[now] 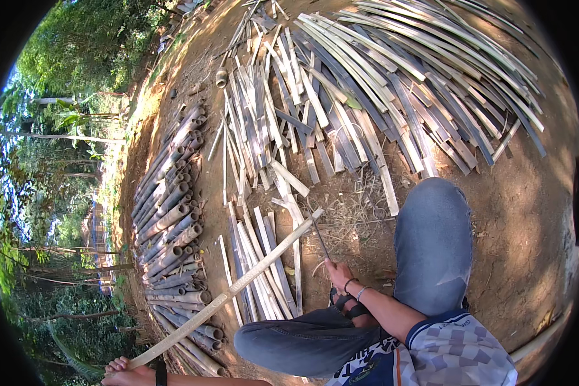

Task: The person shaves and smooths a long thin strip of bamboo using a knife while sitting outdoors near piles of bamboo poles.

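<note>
My left hand (119, 371) at the lower left edge grips the near end of a long pale bamboo strip (231, 293). The strip runs up and to the right, ending near the middle of the picture. My right hand (336, 273) is closed on the handle of a thin dark blade (319, 238). The blade points up and left, and its tip meets the far end of the strip. Both hands are over bare dirt between my bent knees in blue jeans (431, 238).
A small pile of split bamboo slats (260, 257) lies under the strip. Larger heaps of slats (392, 83) spread across the top. A stack of round bamboo tubes (170, 225) lines the left. Dry shavings (350, 215) lie ahead of my right hand. Trees stand far left.
</note>
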`<state>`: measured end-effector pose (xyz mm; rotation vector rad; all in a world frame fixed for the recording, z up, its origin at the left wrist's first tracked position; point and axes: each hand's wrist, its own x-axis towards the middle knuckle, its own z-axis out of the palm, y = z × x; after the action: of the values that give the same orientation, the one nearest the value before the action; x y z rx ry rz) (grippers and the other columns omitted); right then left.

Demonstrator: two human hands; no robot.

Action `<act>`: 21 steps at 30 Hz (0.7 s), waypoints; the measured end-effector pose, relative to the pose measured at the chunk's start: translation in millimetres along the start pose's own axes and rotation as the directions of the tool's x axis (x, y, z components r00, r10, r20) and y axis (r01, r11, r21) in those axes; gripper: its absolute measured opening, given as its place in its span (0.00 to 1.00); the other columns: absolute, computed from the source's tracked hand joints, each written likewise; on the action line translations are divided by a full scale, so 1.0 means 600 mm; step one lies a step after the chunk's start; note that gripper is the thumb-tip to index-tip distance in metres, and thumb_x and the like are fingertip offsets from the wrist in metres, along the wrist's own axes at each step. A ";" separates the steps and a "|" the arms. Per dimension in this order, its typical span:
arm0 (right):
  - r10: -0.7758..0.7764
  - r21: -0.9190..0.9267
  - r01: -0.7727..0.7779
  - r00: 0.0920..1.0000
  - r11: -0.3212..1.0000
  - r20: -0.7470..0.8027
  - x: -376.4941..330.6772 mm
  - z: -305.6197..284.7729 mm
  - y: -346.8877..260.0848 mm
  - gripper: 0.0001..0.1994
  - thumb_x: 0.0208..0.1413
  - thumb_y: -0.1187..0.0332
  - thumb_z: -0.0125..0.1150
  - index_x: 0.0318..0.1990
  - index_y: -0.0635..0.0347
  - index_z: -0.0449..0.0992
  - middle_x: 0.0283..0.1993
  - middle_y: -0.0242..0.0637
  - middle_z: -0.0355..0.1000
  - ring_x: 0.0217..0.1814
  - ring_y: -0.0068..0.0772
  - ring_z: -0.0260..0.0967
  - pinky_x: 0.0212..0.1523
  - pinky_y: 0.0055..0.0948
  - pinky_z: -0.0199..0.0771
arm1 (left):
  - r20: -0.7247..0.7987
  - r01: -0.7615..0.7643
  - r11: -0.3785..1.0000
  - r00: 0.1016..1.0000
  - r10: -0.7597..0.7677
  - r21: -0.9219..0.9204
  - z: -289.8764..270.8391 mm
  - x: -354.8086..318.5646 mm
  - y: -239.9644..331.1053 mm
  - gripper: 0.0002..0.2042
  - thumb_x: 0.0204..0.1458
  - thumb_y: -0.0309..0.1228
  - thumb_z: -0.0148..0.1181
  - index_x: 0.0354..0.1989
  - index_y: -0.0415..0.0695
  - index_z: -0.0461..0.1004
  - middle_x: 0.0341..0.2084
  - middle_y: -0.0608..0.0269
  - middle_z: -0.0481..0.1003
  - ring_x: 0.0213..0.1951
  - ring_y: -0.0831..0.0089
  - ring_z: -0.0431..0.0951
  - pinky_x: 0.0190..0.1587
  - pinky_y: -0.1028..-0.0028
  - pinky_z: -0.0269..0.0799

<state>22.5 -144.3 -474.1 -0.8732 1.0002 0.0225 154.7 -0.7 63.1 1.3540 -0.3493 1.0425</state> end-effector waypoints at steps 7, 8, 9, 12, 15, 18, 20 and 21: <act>-0.355 -0.362 0.375 0.927 0.853 0.124 -0.004 0.010 -0.013 0.33 0.58 0.40 0.43 0.17 0.64 0.70 0.12 0.41 0.65 0.20 0.41 0.69 0.26 0.42 0.66 | -0.074 0.028 0.999 0.997 -0.025 0.045 -0.012 0.026 -0.028 0.23 0.63 0.51 0.30 0.21 0.48 0.52 0.15 0.69 0.52 0.17 0.77 0.52 0.19 0.78 0.54; -0.318 -0.359 0.312 0.947 0.880 0.042 0.017 0.005 -0.004 0.34 0.57 0.39 0.43 0.15 0.64 0.69 0.12 0.41 0.65 0.19 0.41 0.69 0.25 0.42 0.66 | -0.090 0.036 0.999 0.995 -0.032 0.041 -0.006 0.029 -0.037 0.23 0.63 0.51 0.31 0.21 0.47 0.53 0.15 0.69 0.52 0.17 0.77 0.52 0.19 0.78 0.55; -0.278 -0.349 0.247 0.960 0.904 -0.040 0.033 -0.001 0.007 0.35 0.57 0.38 0.43 0.13 0.65 0.68 0.11 0.41 0.65 0.19 0.42 0.69 0.24 0.42 0.66 | -0.106 0.043 0.998 0.994 -0.039 0.037 0.000 0.032 -0.046 0.23 0.63 0.51 0.32 0.21 0.47 0.53 0.15 0.69 0.52 0.17 0.76 0.52 0.19 0.78 0.55; -0.123 -0.192 0.117 0.992 0.974 -0.019 0.010 0.003 -0.009 0.39 0.55 0.36 0.43 0.11 0.67 0.68 0.09 0.43 0.63 0.15 0.43 0.68 0.21 0.43 0.66 | -0.145 0.063 0.994 0.988 -0.050 0.085 -0.034 0.063 -0.078 0.23 0.63 0.51 0.33 0.21 0.46 0.54 0.14 0.69 0.54 0.16 0.77 0.53 0.19 0.78 0.55; -0.340 -0.319 0.316 0.940 0.894 -0.019 0.009 0.011 -0.007 0.38 0.56 0.36 0.42 0.15 0.68 0.71 0.12 0.48 0.66 0.22 0.49 0.71 0.26 0.45 0.68 | -0.173 0.091 0.989 0.982 -0.070 0.116 -0.020 0.075 -0.096 0.24 0.63 0.52 0.33 0.21 0.46 0.55 0.14 0.70 0.54 0.15 0.78 0.52 0.18 0.78 0.54; -0.365 -0.386 0.348 0.930 0.854 0.031 0.028 0.006 0.000 0.38 0.56 0.37 0.42 0.19 0.70 0.72 0.17 0.53 0.68 0.28 0.55 0.72 0.31 0.46 0.69 | -0.173 0.107 0.985 0.981 -0.082 0.139 0.006 0.086 -0.112 0.24 0.63 0.52 0.33 0.22 0.45 0.57 0.14 0.70 0.54 0.16 0.78 0.53 0.18 0.78 0.55; -0.302 -0.362 0.308 0.950 0.880 0.074 0.020 0.001 -0.024 0.37 0.56 0.37 0.42 0.22 0.72 0.72 0.21 0.57 0.69 0.31 0.58 0.71 0.34 0.47 0.69 | -0.181 0.100 0.984 0.981 -0.073 0.147 0.004 0.106 -0.126 0.25 0.62 0.53 0.33 0.23 0.43 0.58 0.14 0.69 0.56 0.16 0.77 0.54 0.18 0.78 0.57; -0.300 -0.358 0.304 0.952 0.883 0.069 0.014 0.006 -0.034 0.38 0.56 0.37 0.41 0.22 0.72 0.72 0.21 0.57 0.69 0.31 0.58 0.71 0.34 0.47 0.69 | -0.177 0.098 0.982 0.982 -0.069 0.162 0.006 0.114 -0.132 0.25 0.62 0.52 0.33 0.23 0.44 0.57 0.14 0.70 0.56 0.16 0.77 0.54 0.18 0.78 0.57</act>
<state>37.7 -158.8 -466.7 -1.3650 0.8507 -0.0536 253.7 33.7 65.1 1.4063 -0.0755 1.1283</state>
